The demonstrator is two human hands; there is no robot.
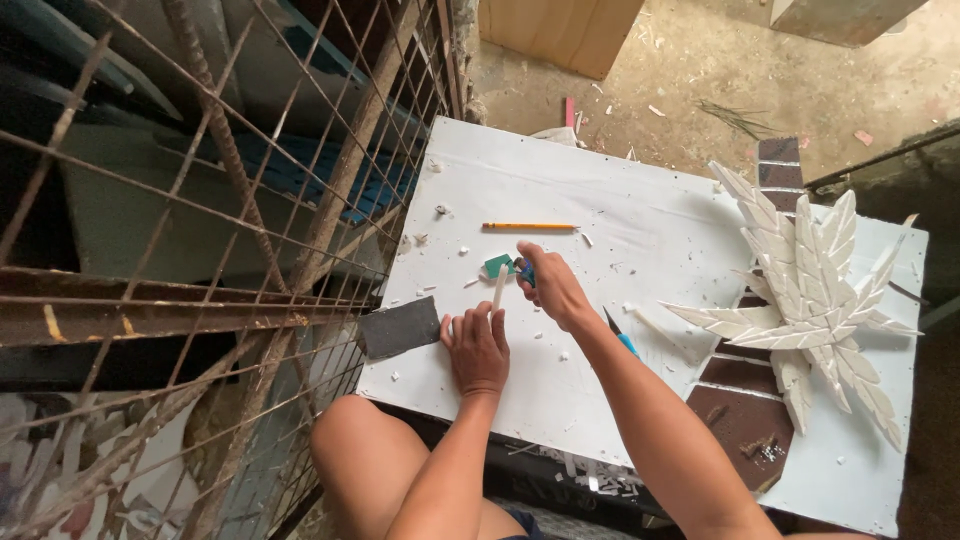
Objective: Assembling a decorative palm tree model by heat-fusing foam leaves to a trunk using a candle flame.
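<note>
No box, bowl or tray showed on the white board; everything lay loose on its flat surface. The left hand pressed down, fingers together, on the near end of a thin white strip that ran away from the person toward a small green piece. The right hand was closed around a blue-handled tool held at the far end of the strip. A yellow pencil lay beyond, well apart. A dark grey square sheet hung over the board's left edge, near the left hand. To the right sat a white leaf-shaped piece over a brown panel. White chips littered the board, and a rusty wire grid stood close on the left
</note>
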